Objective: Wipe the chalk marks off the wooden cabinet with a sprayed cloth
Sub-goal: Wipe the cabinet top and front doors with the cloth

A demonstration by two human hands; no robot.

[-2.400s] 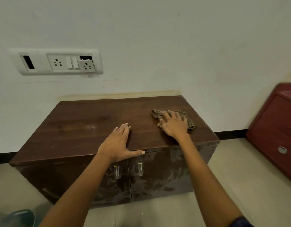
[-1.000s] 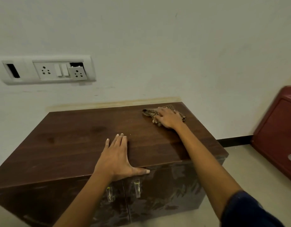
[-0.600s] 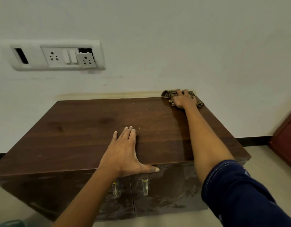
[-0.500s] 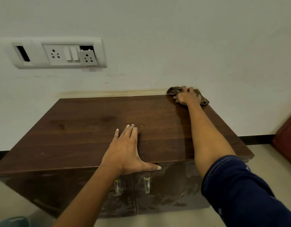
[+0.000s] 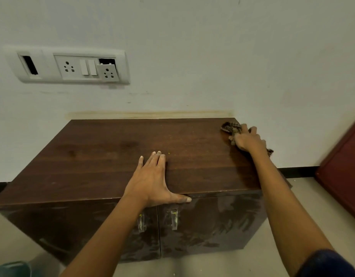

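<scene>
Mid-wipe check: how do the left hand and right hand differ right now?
The left hand lies flat with straight fingers and holds nothing; the right hand curls its fingers on the bunched cloth. The left hand sits at the middle of the front edge, thumb spread along that edge; the right hand is out at the far right corner. Both rest on the cabinet top.

Home room: wall sockets, wooden cabinet
</scene>
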